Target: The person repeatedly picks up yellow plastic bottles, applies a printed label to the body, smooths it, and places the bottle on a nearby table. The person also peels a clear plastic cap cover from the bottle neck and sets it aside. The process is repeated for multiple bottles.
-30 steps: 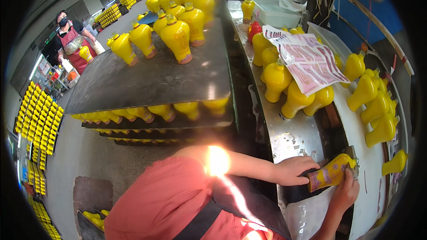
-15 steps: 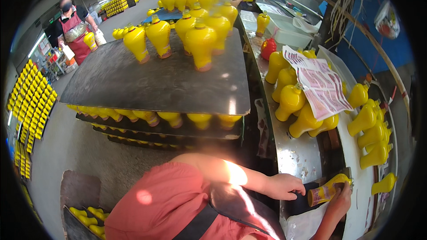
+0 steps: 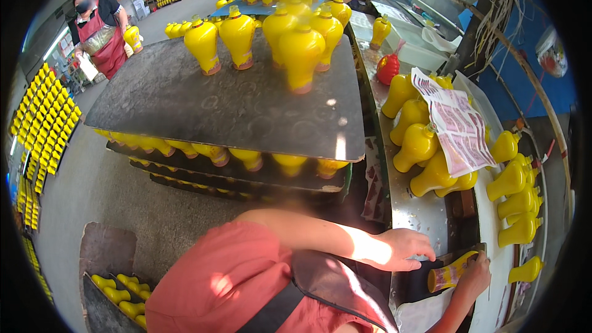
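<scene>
You can read no lettering: print on the pink-and-white sheet (image 3: 459,128) at right and the patterned bottle (image 3: 443,278) at lower right is too small.

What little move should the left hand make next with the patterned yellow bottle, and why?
Perhaps bring the left hand over to the bottom end of the patterned yellow bottle to help steady it. The right hand holds it near the neck, while the left hand is beside the bottom end and doesn't seem to touch it.
</scene>
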Demonstrator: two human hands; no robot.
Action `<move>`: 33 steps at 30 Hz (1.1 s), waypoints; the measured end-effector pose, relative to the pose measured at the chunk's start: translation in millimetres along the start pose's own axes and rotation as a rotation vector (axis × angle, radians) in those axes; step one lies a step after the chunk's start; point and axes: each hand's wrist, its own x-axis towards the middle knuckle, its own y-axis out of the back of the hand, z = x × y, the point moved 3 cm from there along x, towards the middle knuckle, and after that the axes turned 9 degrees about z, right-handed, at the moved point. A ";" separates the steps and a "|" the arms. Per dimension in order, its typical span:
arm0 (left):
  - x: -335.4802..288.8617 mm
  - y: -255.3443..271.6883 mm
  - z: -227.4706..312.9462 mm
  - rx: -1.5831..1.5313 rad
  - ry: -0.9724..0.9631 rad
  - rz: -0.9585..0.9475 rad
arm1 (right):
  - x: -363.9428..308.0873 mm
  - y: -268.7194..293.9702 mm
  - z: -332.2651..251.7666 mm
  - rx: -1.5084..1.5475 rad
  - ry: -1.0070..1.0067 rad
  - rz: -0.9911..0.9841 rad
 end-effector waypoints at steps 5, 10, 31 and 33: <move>-3.4 20.1 11.7 -0.071 -0.057 0.060 | -2.5 -8.7 -3.1 -0.068 0.089 0.024; -9.4 23.0 13.9 -0.116 0.005 -0.101 | 1.0 -13.6 -2.7 -0.060 0.014 0.046; -229.5 342.6 63.4 1.338 1.072 0.885 | 13.3 -3.2 -10.8 -0.131 0.020 -0.041; -234.3 348.3 58.0 1.479 0.919 0.901 | 15.8 -3.3 -11.5 -0.152 0.021 -0.046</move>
